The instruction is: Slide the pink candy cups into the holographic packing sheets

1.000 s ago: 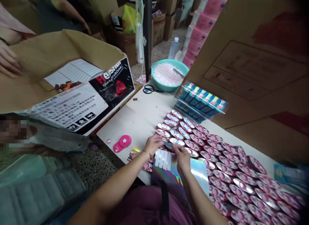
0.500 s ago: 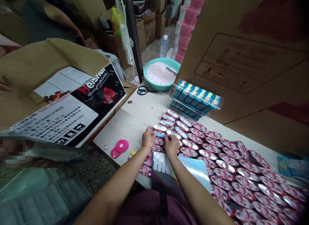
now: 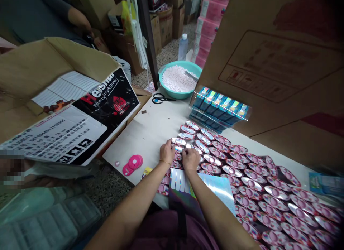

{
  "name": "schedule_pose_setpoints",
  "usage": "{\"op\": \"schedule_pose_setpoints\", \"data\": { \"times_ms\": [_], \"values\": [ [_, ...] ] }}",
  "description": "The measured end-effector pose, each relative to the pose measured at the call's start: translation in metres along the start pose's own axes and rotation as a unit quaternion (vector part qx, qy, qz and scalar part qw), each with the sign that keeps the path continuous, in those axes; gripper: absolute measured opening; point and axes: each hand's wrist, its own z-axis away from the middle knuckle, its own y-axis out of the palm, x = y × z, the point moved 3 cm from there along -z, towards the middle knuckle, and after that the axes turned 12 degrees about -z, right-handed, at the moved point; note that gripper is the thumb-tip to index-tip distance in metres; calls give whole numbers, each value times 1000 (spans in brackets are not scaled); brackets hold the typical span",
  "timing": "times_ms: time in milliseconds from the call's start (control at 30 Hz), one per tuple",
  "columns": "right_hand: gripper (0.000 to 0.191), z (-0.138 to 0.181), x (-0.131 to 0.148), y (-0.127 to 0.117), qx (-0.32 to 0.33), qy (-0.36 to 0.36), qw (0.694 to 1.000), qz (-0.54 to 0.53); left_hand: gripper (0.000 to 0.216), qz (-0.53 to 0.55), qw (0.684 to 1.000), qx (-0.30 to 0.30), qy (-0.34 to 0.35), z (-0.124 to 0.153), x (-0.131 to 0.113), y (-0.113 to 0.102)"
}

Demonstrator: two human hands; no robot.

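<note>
I have both hands low over the table [image 3: 158,124], a little apart, fingers curled toward each other: the left hand [image 3: 167,153] and the right hand [image 3: 191,159] meet opposite ends of a shiny strip [image 3: 178,149]. From here I cannot tell whether the fingertips pinch it or press it down. The strip lies on, or just above, one of the packs [image 3: 222,140], near the left edge of the dense rows that spread away to the right. As for progress, I judge that the group at the far left end is mostly done, since many tops there look silvery. Most farther right show a pink disc and look undone to me, so a large share seems left. A few of those flash bright too, and I can't separate a strip from glare. The glossy sheet [image 3: 221,191] lies nearest the body, partly behind the right forearm; pale bars at its left side suggest to me that some strips are already off. The scissors [image 3: 156,99] and pink gadget [image 3: 133,164] rest on the table, well apart from both hands.
</note>
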Motion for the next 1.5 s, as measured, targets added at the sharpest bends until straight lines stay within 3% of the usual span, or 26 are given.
{"op": "schedule_pose_setpoints", "data": {
  "times_ms": [167,300,400,533,600,700,800,933,1100,1233,1367,1500],
  "values": [
    [20,-5,4,-1,27,16,999,31,33,18,999,16,-24,-1,0,3],
    [20,-9,4,-7,45,24,997,64,35,22,998,-38,-48,-3,4,-2],
    [22,-5,5,-13,72,-61,990,105,29,22,998,-14,-63,-7,11,1],
    [34,7,7,-14,124,-196,957,175,19,17,999,43,-26,-14,14,9],
    [40,9,6,-17,137,-224,945,193,17,11,998,58,-33,-15,15,10],
    [34,3,-5,-32,138,-222,949,176,22,3,998,17,-57,-6,15,-1],
    [31,3,-28,-58,120,-195,967,109,27,-10,998,24,48,21,6,-14],
    [28,31,-53,-78,182,-244,952,26,33,-70,956,152,241,66,-14,-10],
    [35,70,-64,-68,204,-291,927,119,14,-101,953,167,232,79,-29,2],
    [40,86,-66,-57,190,-343,912,119,15,-77,961,161,212,76,-31,3],
    [25,87,-61,-64,151,-290,944,32,15,-67,967,139,203,76,-25,3],
    [24,75,-50,-73,135,-225,965,5,15,-58,969,141,197,76,-20,7]
  ]
}}
